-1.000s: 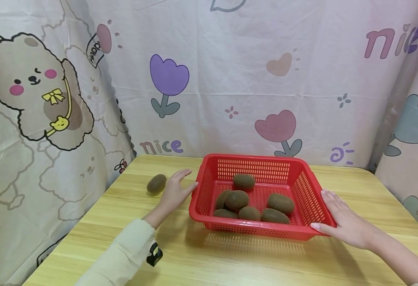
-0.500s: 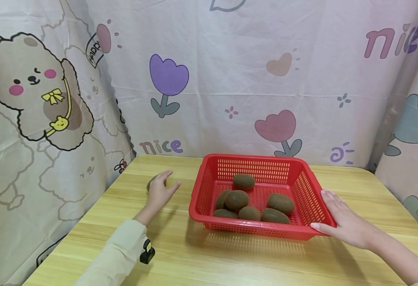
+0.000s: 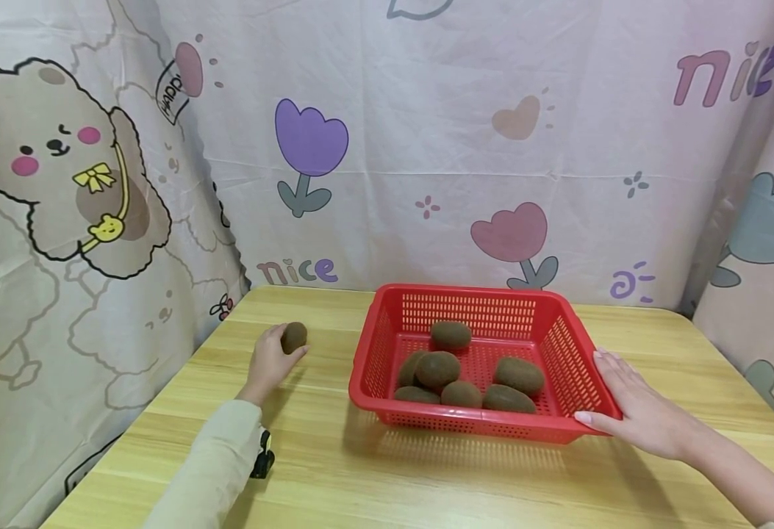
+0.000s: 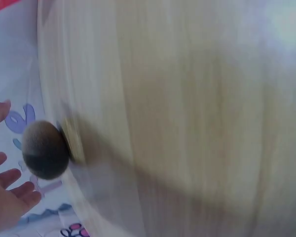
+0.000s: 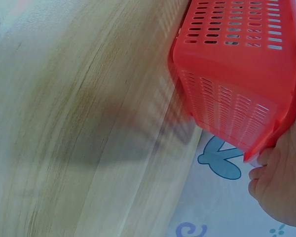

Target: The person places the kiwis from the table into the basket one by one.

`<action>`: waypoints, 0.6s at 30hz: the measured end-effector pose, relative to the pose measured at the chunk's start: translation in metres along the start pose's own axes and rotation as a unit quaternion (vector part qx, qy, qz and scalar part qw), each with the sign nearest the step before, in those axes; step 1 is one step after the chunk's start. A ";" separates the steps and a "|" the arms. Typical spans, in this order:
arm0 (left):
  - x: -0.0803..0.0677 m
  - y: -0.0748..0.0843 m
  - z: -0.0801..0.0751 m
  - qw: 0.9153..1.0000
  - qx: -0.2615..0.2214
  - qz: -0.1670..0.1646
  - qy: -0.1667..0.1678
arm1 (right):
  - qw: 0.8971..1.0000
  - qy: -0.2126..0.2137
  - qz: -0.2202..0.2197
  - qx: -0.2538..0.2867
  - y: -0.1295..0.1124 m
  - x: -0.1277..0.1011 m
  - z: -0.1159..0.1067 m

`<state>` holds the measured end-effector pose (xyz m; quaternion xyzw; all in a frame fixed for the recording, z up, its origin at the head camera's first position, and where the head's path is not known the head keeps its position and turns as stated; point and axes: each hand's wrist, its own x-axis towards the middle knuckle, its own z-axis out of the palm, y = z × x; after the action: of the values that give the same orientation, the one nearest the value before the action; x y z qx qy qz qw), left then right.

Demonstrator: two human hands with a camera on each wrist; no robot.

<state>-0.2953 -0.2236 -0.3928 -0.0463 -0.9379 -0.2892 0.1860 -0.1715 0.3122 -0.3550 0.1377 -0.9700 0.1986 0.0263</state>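
Note:
At the left of the table, my left hand (image 3: 270, 364) is beside a lone brown kiwi (image 3: 295, 338), with fingers behind it and the thumb in front. The left wrist view shows spread fingers (image 4: 23, 192) and a gap between them and the kiwi (image 4: 45, 149). A red plastic basket (image 3: 482, 416) stands in the middle, holding several kiwis (image 3: 437, 369). My right hand (image 3: 647, 411) rests on the basket's right rim, fingers along the side and thumb at the front corner. In the right wrist view, that hand (image 5: 281, 177) touches the rim of the basket (image 5: 232, 64).
The wooden table (image 3: 387, 485) ends at a printed curtain (image 3: 387, 184) at the back, with more curtain at both sides. A small black device (image 3: 263, 459) sits at the left wrist, by a pale sleeve (image 3: 211, 459).
My left hand has moved left, away from the basket's side, to the lone kiwi. My right hand, the basket and its kiwis have stayed in place.

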 end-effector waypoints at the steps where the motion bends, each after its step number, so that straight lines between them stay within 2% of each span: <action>1: 0.000 -0.002 -0.001 1.000 -0.002 -0.005 -0.001 | 1.000 0.001 -0.001 -0.001 0.000 0.000 0.000; 7: 0.001 -0.009 -0.003 0.999 -0.016 -0.031 -0.007 | 0.999 0.011 -0.013 -0.027 0.000 -0.001 0.002; 12: 0.002 -0.015 -0.005 0.998 -0.011 -0.058 -0.028 | 0.999 0.014 -0.015 -0.045 -0.001 -0.001 0.002; 18: 0.002 -0.014 -0.007 0.996 -0.008 -0.077 -0.049 | 0.999 0.012 -0.012 -0.050 -0.001 -0.001 0.001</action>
<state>-0.2979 -0.2386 -0.3940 0.0102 -0.9442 -0.3078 0.1165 -0.1701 0.3110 -0.3559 0.1454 -0.9766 0.1512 0.0473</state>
